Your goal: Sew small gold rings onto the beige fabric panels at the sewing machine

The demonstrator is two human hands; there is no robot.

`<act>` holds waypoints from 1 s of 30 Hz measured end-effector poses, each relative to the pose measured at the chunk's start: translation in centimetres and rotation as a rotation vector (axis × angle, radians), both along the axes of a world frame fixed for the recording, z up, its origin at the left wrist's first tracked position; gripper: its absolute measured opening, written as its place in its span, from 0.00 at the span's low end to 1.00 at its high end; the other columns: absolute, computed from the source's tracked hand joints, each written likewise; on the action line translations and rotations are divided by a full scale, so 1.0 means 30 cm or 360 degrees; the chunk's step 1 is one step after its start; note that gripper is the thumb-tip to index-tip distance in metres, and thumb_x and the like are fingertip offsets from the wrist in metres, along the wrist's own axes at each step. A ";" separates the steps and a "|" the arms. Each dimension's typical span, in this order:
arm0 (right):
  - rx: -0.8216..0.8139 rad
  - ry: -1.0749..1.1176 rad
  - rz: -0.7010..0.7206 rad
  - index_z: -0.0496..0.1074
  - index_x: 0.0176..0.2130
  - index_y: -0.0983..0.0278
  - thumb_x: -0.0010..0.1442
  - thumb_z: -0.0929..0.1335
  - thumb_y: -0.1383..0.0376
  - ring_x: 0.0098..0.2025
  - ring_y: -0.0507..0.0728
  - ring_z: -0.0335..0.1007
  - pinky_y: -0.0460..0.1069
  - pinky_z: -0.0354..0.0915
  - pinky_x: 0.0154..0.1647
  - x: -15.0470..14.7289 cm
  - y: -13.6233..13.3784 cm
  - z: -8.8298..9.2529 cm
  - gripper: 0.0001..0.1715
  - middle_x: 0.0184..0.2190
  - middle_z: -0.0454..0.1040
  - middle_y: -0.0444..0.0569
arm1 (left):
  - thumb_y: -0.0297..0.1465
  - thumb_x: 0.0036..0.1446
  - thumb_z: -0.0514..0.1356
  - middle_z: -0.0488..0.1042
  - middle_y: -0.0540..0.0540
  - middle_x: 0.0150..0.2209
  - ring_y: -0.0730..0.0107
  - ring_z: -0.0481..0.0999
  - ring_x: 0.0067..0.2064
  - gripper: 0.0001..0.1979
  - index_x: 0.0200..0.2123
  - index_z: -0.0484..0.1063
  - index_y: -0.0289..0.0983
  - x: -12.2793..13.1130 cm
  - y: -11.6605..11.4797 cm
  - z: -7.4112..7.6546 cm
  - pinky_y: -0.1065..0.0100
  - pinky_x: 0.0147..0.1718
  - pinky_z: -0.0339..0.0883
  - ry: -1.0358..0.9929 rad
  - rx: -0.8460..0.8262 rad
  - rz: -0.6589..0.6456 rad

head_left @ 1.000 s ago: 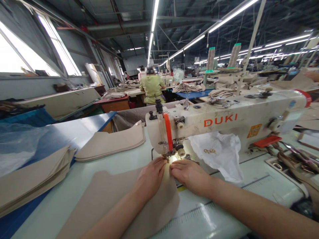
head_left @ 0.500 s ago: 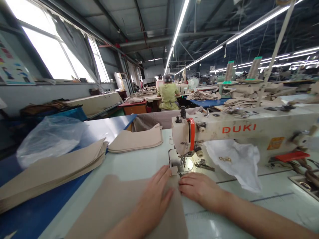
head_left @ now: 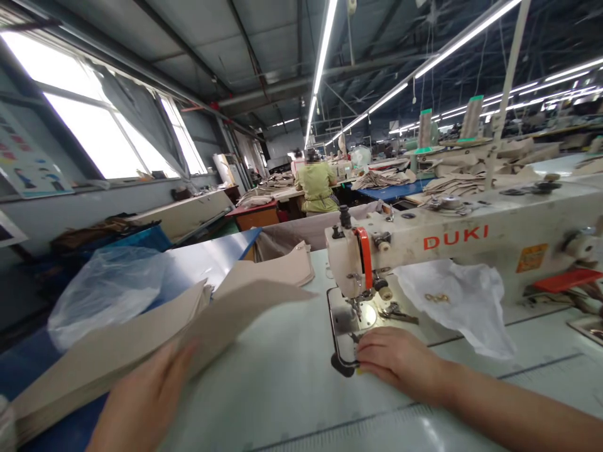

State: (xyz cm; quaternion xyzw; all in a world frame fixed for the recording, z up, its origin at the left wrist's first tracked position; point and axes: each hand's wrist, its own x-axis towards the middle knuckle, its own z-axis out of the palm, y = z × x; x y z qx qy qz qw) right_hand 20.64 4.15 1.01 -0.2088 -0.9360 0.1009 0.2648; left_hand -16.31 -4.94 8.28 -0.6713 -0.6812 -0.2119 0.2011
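Note:
My left hand (head_left: 146, 395), smeared by motion, grips a beige fabric panel (head_left: 240, 311) at the left. The panel is lifted and bent, its far end over the table beside the sewing machine. A stack of beige panels (head_left: 117, 326) lies just behind my left hand. My right hand (head_left: 396, 364) rests by the needle plate (head_left: 367, 316) of the sewing machine (head_left: 452, 238), its fingers curled and pressed together. Whatever those fingers hold, if anything, is hidden. A dark object (head_left: 343, 365) shows at the plate's front corner, left of my right fingertips.
Another stack of beige panels (head_left: 277, 267) lies behind the lifted one. A white cloth (head_left: 456, 301) with small gold-coloured pieces (head_left: 436, 297) sits under the machine arm. A clear plastic bag (head_left: 106, 289) is at the left. Farther back sits a person in yellow-green (head_left: 316, 187).
My left hand has carried the fabric panel from in front of the needle to the left, lifting it. My right hand stays near the needle plate. The view has shifted slightly.

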 end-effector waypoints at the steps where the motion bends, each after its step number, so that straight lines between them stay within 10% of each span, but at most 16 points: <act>1: -0.0008 0.0012 0.0002 0.74 0.39 0.64 0.67 0.58 0.63 0.41 0.54 0.70 0.47 0.64 0.46 -0.001 -0.001 -0.001 0.17 0.37 0.76 0.50 | 0.36 0.63 0.42 0.79 0.51 0.31 0.56 0.79 0.32 0.20 0.50 0.69 0.41 -0.001 0.068 0.079 0.60 0.29 0.73 0.0048 0.0012 0.0222; 4: -0.0023 0.0042 0.0003 0.74 0.40 0.64 0.66 0.59 0.64 0.42 0.54 0.70 0.47 0.63 0.47 -0.003 -0.002 -0.002 0.16 0.38 0.76 0.50 | 0.31 0.63 0.40 0.71 0.42 0.53 0.56 0.71 0.51 0.22 0.55 0.62 0.31 0.038 0.282 0.223 0.57 0.49 0.65 0.0189 -0.0027 0.0259; 6: -0.0033 0.0056 -0.0008 0.74 0.39 0.64 0.66 0.59 0.64 0.42 0.54 0.70 0.47 0.63 0.46 -0.005 -0.001 -0.004 0.16 0.37 0.76 0.50 | 0.28 0.63 0.41 0.66 0.44 0.57 0.62 0.66 0.56 0.21 0.56 0.61 0.33 0.075 0.407 0.206 0.63 0.55 0.58 0.0211 -0.0113 0.0178; 13: -0.0072 0.0057 0.0026 0.73 0.38 0.64 0.64 0.60 0.67 0.40 0.54 0.69 0.46 0.63 0.47 -0.013 0.014 -0.021 0.13 0.35 0.75 0.48 | 0.36 0.60 0.50 0.68 0.38 0.56 0.55 0.65 0.58 0.20 0.53 0.67 0.35 0.111 0.601 -0.171 0.53 0.53 0.60 0.0131 -0.0458 0.0258; 23: -0.0108 0.0030 0.0104 0.72 0.39 0.63 0.63 0.60 0.70 0.41 0.54 0.69 0.46 0.64 0.44 -0.003 0.009 -0.007 0.12 0.36 0.75 0.49 | 0.35 0.60 0.49 0.52 0.37 0.64 0.53 0.47 0.65 0.26 0.60 0.58 0.34 0.112 0.410 -0.192 0.50 0.60 0.44 0.0335 -0.0251 0.0319; 27: -0.0106 0.0028 0.0079 0.72 0.39 0.62 0.64 0.60 0.69 0.40 0.54 0.69 0.47 0.65 0.43 0.000 0.008 -0.018 0.12 0.36 0.74 0.49 | 0.33 0.59 0.49 0.47 0.40 0.66 0.54 0.42 0.66 0.27 0.62 0.55 0.35 -0.008 0.282 -0.125 0.50 0.61 0.38 0.0435 -0.0125 0.0300; 30: -0.0119 0.0030 0.0054 0.72 0.39 0.62 0.65 0.59 0.67 0.39 0.55 0.69 0.48 0.65 0.42 0.001 0.005 -0.024 0.13 0.36 0.74 0.49 | 0.37 0.58 0.48 0.60 0.29 0.60 0.45 0.55 0.62 0.28 0.58 0.60 0.26 -0.152 0.216 -0.064 0.47 0.56 0.52 0.0206 -0.0118 0.0591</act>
